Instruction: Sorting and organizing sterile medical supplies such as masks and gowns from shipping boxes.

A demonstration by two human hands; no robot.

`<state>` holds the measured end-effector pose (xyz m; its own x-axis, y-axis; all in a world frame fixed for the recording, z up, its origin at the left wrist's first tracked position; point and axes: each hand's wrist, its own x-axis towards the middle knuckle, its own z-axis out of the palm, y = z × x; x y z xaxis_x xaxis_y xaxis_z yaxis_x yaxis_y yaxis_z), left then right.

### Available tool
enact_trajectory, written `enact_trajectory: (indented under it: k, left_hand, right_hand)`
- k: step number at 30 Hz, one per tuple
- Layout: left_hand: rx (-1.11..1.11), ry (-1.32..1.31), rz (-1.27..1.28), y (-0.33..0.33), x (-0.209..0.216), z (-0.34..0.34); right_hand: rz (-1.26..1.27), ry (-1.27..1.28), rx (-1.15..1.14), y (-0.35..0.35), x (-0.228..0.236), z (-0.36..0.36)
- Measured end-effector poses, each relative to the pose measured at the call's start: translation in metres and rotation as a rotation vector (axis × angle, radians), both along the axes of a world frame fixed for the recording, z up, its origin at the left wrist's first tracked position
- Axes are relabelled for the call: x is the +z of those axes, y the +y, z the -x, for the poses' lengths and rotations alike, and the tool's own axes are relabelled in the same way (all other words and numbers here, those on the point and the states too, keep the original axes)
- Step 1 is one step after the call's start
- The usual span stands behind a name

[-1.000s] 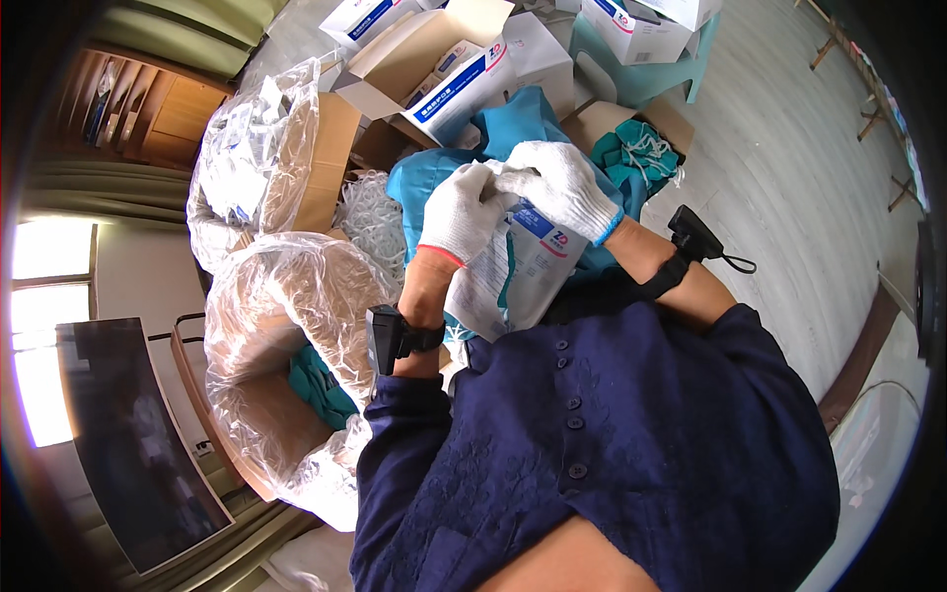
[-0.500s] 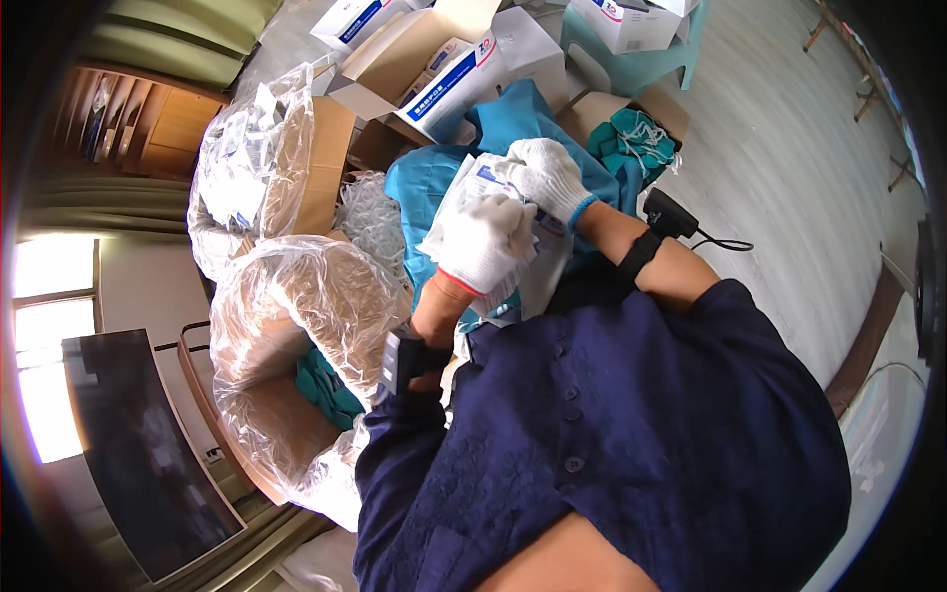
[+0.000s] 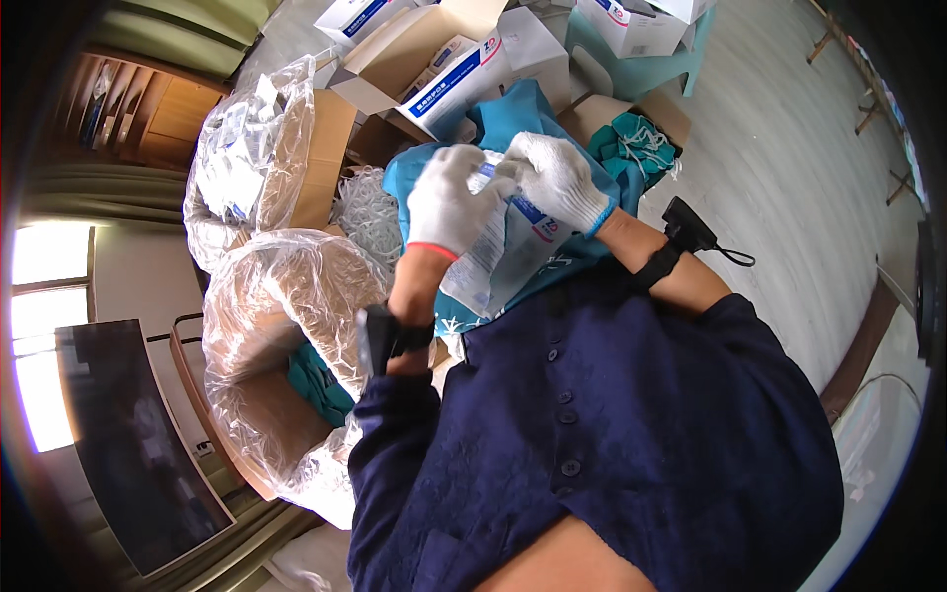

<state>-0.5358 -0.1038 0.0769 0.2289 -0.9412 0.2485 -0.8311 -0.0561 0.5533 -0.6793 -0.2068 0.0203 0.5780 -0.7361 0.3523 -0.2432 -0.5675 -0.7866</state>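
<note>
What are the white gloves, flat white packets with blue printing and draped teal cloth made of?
White gloves: probably matte knitted yarn, judging by the ribbed texture. White packets: smooth film or coated paper, given their faint sheen. Teal cloth: matte fabric, folding softly; fibre unclear.

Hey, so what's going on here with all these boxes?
A person in white knit gloves has the red-cuffed left hand and blue-cuffed right hand on a white, blue-printed packet. Below it, a white plastic packet with a blue-and-red label lies over teal cloth. Leftward, a clear-plastic-lined cardboard box contains teal fabric.
</note>
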Motion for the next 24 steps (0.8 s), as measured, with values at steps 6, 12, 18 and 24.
enact_trajectory:
  k: [6,12,18,24]
  left_hand:
    - [0.066,0.3,0.231,0.001,-0.031,0.02]
    - [0.078,0.569,0.12,0.012,-0.026,0.03]
    - [-0.065,0.876,0.106,0.007,-0.015,0.028]
    - [0.07,0.972,0.081,0.018,-0.02,0.026]
  right_hand:
    - [-0.087,0.113,-0.141,-0.01,-0.008,0.007]
    - [-0.125,0.162,-0.096,-0.004,-0.009,0.002]
    - [-0.182,0.249,-0.056,0.002,-0.002,-0.002]
    - [-0.12,0.33,-0.082,0.003,-0.006,-0.01]
